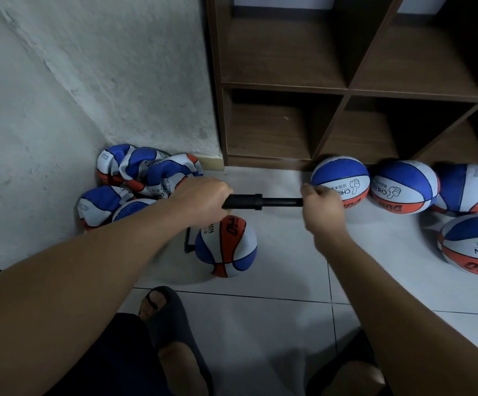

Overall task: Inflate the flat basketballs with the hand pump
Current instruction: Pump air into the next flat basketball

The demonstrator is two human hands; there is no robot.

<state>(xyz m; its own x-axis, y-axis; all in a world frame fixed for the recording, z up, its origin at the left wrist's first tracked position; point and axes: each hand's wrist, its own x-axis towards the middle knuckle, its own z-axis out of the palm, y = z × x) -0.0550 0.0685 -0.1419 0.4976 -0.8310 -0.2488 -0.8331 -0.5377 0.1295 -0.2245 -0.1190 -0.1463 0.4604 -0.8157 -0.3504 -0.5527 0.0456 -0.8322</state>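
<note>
"CHILDREN" upside down on inflated basketball (403,187); "DREN" on right-edge ball (473,247); orange-panel brand perhaps "DUNRUN".

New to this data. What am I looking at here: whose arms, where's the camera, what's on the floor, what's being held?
There is no robot. It is one picture from a wide-angle camera worn on a person's head, looking forward and down at their own arms.

The left hand grips the barrel of a black hand pump. The right hand grips the handle end, with the rod drawn out between them. A short black hose runs from the pump down to the basketball on the tiled floor below it.

A heap of crumpled flat balls lies in the wall corner. Four round balls lie to the right, in front of a brown shelf unit. The person's sandalled feet show at the bottom.
</note>
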